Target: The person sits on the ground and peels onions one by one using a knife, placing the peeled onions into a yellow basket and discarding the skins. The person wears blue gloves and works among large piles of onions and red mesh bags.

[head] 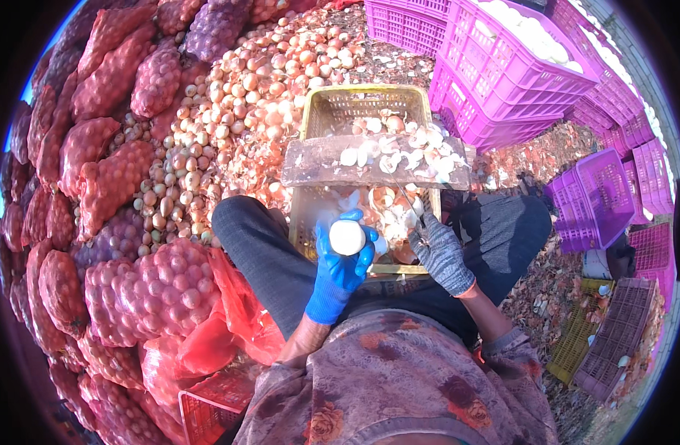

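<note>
In a blue coated glove, my left hand (340, 267) holds a peeled white onion (347, 237) over the near end of a yellow plastic crate (302, 222). My right hand (441, 255), in a grey knit glove, grips a knife whose thin blade (405, 196) points up and left toward the board. A worn wooden board (317, 161) lies across the crate, carrying cut onion pieces (429, 156) on its right half. Below the board, onion skins and scraps (392, 219) fill part of the crate. More onions (394, 123) sit beyond the board in the crate's far end.
A heap of unpeeled onions (251, 83) spreads ahead and to the left, beside stacked red mesh sacks (151, 289) of onions. Pink crates (506, 67) holding white onions stand at right, near a purple crate (590, 200). A red crate (212, 406) lies at lower left.
</note>
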{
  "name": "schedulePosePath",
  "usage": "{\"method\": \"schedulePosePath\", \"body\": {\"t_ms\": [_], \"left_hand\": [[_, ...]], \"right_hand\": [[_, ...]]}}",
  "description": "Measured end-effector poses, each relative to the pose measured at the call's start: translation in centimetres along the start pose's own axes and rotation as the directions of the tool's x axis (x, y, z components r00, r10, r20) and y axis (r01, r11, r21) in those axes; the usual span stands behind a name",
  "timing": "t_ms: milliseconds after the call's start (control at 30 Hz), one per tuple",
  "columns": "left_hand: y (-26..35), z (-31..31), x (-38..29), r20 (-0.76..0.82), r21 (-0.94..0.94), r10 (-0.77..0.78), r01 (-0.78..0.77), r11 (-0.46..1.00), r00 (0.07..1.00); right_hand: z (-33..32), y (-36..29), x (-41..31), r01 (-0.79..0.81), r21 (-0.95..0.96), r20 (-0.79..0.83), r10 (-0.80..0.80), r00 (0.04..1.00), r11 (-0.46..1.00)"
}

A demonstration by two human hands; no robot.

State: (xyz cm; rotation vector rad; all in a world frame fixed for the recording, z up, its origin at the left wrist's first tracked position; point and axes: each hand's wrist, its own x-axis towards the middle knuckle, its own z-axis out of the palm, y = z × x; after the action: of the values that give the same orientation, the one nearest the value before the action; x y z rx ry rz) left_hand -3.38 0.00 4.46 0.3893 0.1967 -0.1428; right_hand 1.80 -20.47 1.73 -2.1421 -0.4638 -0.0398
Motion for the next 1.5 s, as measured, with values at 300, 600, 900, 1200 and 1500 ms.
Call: {"method": "schedulePosePath", "body": {"t_ms": [300, 600, 900, 1200, 1500], "left_hand": [[-1.1, 2.6, -0.1, 0.193, 0.896, 0.586, -0.385, 0.222, 0.787], [-1.7, 0.5, -0.2, 0.135, 0.845, 0.491, -0.359, 0.396, 0.86], [-1.1, -0.3, -0.4, 0.112, 0.892, 0.367, -0.256, 0.373, 0.924], [-0.2, 0.4, 1.4, -0.066, 0.56, 0.273, -0.191, 0.806, 0.96], [-1.4, -1.8, 0.1, -0.195, 0.251, 0.153, -0.102, 0.963, 0.969]], "right_hand": [[2.3, -8.3, 1.7, 0.07, 0.168, -0.001, -0.071, 0.997, 0.983], [4.0, -5.4, 0.6, 0.03, 0.295, -0.045, -0.018, 0.999, 0.955], [4.6, -5.5, 0.3, -0.327, 0.651, 0.185, 0.274, 0.944, 0.685], [4.0, -5.4, 2.4, -0.176, 0.503, 0.046, 0.177, 0.983, 0.846], [5.4, -3.2, 1.1, -0.103, 0.287, -0.057, 0.124, 0.991, 0.952]]}}
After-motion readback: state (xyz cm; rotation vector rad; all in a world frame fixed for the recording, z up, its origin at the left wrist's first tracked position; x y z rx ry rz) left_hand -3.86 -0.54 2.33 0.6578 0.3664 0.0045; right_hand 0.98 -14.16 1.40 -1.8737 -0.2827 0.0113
